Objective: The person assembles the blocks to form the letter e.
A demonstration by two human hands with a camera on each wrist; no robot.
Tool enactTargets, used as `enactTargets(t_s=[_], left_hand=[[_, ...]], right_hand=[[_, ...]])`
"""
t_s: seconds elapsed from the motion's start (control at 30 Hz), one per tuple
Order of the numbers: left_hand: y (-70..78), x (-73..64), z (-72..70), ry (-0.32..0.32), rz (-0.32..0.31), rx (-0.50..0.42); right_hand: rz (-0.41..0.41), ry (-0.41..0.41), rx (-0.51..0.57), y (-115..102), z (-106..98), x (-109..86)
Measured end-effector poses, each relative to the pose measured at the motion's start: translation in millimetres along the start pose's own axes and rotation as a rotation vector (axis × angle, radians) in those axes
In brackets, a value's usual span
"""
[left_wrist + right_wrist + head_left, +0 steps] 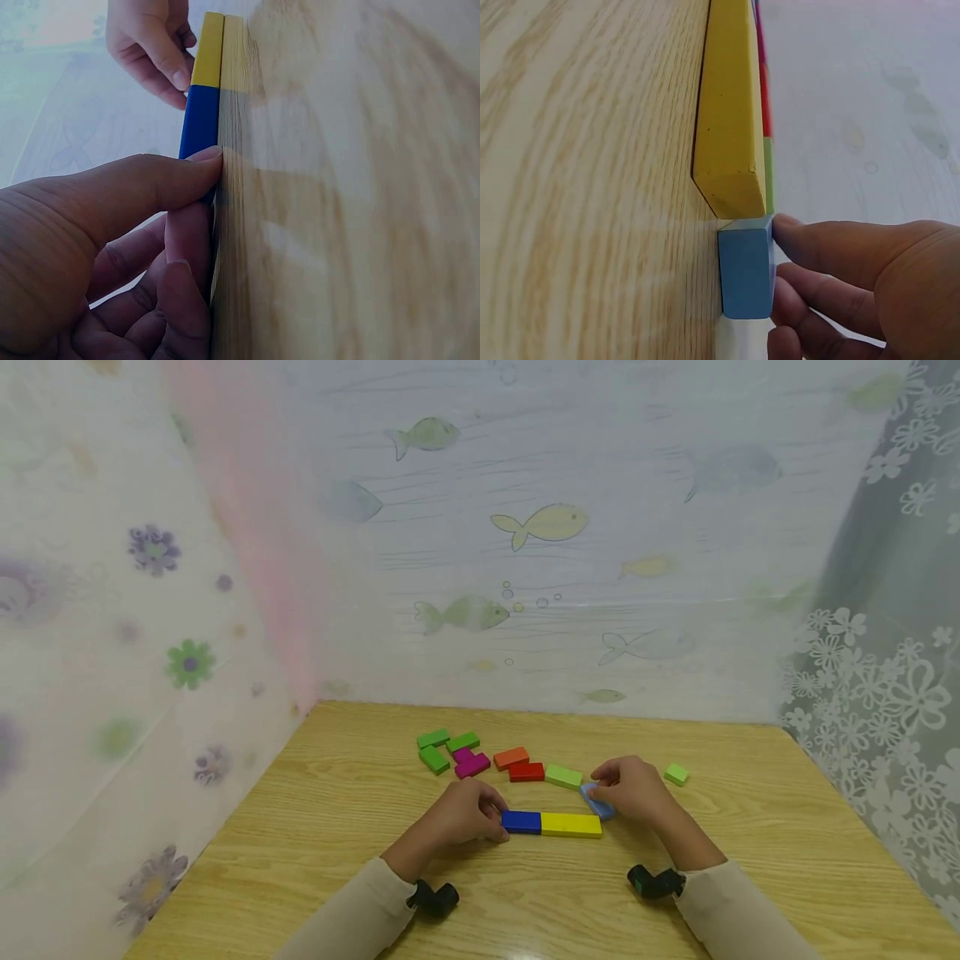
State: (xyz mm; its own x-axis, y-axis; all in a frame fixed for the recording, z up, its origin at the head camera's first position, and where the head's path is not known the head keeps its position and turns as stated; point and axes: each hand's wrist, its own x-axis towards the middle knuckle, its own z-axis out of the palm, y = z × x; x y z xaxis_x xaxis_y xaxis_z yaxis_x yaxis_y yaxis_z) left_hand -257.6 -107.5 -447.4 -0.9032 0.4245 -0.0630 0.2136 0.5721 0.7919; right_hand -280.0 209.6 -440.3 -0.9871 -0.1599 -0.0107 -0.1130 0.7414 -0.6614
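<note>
On the table, a dark blue block [521, 822] and a longer yellow block [572, 825] lie end to end in one row. My left hand [467, 814] pinches the left end of the dark blue block between thumb and finger, as the left wrist view shows close up. To the right, my right hand [633, 789] holds a light blue block [746, 274] by its far side, with the thumb [832, 244] against its edge. That block lies slanted, its near end close to the right end of the yellow block [731, 112].
Behind the row lie green blocks [433, 760], magenta blocks [472, 766], an orange block [511, 758], a red block [527, 772] and a lime block [563, 776]. Another lime block [677, 774] lies right of my right hand. A fish-patterned curtain [555, 635] borders the wooden table [360, 760].
</note>
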Motion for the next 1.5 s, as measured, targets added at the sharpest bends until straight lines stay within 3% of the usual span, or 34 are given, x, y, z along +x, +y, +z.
enactTargets(t_s=[1.3, 1.5], left_hand=[[-0.5, 2.8, -2.9, -0.027, -0.020, -0.009], [-0.6, 8.1, -11.0, -0.022, -0.050, -0.083]], right_hand=[[0.033, -0.013, 0.014, -4.3, -1.3, -2.3], [0.046, -0.017, 0.019, -1.7, -0.1, -1.8]])
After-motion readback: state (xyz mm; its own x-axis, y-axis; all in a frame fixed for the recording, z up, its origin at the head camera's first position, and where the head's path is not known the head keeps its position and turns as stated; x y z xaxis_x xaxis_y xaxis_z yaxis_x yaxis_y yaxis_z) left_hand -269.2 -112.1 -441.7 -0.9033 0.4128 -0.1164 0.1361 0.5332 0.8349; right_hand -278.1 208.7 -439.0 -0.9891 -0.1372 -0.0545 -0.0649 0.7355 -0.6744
